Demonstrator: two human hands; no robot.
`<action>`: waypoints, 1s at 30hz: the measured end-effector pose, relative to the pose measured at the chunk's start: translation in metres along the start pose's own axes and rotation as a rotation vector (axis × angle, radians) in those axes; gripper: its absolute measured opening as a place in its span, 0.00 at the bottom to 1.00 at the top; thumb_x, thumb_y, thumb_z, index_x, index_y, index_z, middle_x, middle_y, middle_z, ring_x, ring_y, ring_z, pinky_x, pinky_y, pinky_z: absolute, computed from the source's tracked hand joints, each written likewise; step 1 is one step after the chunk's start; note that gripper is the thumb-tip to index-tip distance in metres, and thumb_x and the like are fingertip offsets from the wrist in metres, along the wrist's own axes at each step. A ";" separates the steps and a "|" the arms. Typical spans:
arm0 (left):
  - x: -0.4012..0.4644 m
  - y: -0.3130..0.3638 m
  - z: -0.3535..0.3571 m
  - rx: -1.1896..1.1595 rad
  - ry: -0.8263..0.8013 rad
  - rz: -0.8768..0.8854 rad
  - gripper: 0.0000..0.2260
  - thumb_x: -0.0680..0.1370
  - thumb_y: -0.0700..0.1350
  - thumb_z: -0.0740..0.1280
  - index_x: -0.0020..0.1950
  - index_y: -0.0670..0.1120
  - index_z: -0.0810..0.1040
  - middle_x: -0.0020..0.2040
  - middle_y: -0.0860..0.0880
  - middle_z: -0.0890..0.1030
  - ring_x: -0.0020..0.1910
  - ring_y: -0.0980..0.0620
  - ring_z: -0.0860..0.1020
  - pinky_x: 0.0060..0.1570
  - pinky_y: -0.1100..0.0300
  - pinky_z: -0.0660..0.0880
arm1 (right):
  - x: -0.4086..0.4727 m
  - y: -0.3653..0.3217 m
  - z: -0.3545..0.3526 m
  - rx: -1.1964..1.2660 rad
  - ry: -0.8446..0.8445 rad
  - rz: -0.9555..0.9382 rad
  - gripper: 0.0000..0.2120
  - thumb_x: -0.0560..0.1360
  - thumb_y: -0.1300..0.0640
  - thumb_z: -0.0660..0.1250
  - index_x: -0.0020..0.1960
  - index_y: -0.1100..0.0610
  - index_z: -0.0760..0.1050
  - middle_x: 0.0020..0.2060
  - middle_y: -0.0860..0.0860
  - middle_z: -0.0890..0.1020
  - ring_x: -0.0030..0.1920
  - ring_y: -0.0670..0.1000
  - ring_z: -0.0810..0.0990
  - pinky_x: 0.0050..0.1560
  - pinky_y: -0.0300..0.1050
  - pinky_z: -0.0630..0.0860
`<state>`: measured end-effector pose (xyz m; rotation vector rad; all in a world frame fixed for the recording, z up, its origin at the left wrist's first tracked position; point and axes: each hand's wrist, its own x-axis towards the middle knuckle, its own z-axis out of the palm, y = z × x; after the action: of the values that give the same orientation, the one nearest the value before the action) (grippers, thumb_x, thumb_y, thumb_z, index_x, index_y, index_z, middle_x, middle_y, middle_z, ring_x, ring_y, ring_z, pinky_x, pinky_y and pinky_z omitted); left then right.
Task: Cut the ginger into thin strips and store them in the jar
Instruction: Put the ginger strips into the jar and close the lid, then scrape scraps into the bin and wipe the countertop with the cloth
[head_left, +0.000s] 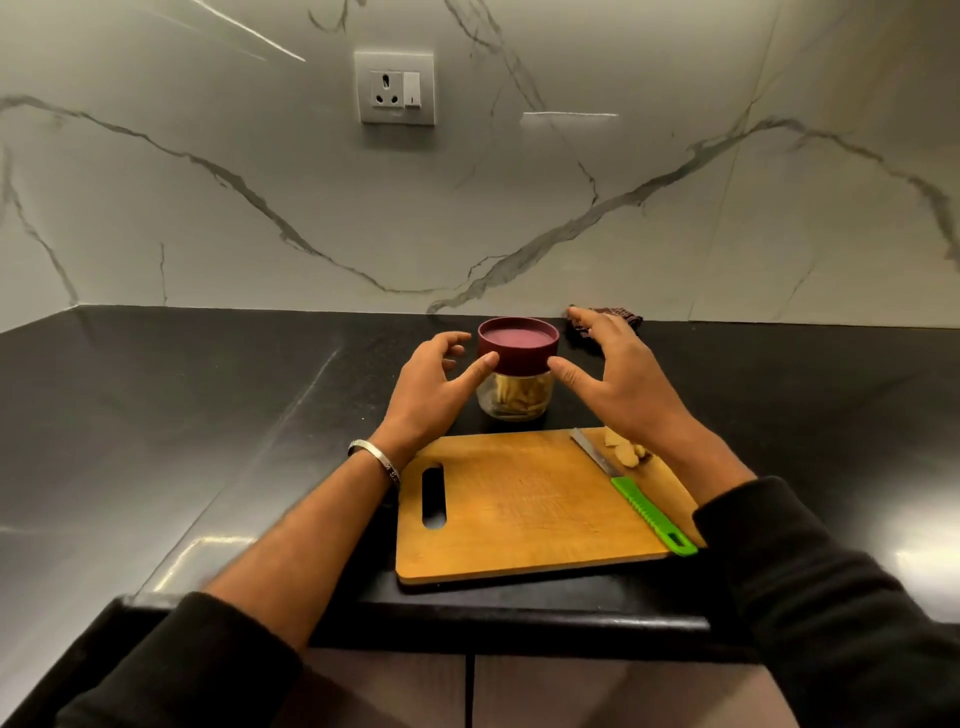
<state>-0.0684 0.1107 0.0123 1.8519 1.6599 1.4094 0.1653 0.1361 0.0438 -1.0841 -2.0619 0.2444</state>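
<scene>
A small glass jar (516, 397) with a maroon lid (517, 343) stands on the black counter just behind the cutting board; pale ginger strips show inside it. My left hand (434, 387) is at the jar's left with fingers relaxed, its thumb tip at the lid's edge. My right hand (618, 371) hovers at the jar's right with fingers spread, thumb tip close to the lid. Neither hand grips the jar. On the wooden cutting board (524, 514) lie a green-handled knife (636, 491) and a leftover ginger piece (626, 449), partly hidden by my right wrist.
A dark cloth (608, 317) lies against the marble wall behind my right hand. A wall socket (396, 87) sits above. The black counter (208, 415) stretches to the left, and its front edge runs just below the board.
</scene>
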 end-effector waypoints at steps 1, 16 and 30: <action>-0.006 0.002 -0.001 0.005 0.026 -0.004 0.26 0.76 0.60 0.67 0.69 0.48 0.72 0.63 0.49 0.76 0.60 0.54 0.76 0.58 0.54 0.77 | -0.008 -0.001 -0.006 -0.009 0.010 0.003 0.33 0.79 0.46 0.69 0.78 0.54 0.62 0.74 0.52 0.68 0.73 0.50 0.66 0.71 0.46 0.67; -0.119 0.026 -0.020 0.136 0.148 -0.233 0.23 0.76 0.56 0.71 0.67 0.48 0.74 0.62 0.49 0.76 0.62 0.50 0.74 0.62 0.51 0.74 | -0.136 -0.013 -0.043 -0.051 -0.074 0.428 0.37 0.76 0.40 0.69 0.78 0.53 0.61 0.75 0.54 0.64 0.72 0.55 0.68 0.69 0.51 0.69; -0.157 0.059 -0.016 0.505 0.189 -0.377 0.16 0.80 0.54 0.64 0.66 0.52 0.73 0.51 0.49 0.82 0.56 0.46 0.77 0.58 0.48 0.71 | -0.169 -0.028 -0.029 -0.239 0.003 0.397 0.17 0.78 0.39 0.65 0.57 0.51 0.75 0.55 0.49 0.74 0.45 0.47 0.75 0.39 0.40 0.69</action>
<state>-0.0237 -0.0501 -0.0088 1.5291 2.4855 1.1003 0.2250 -0.0158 -0.0156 -1.6391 -1.8911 0.1944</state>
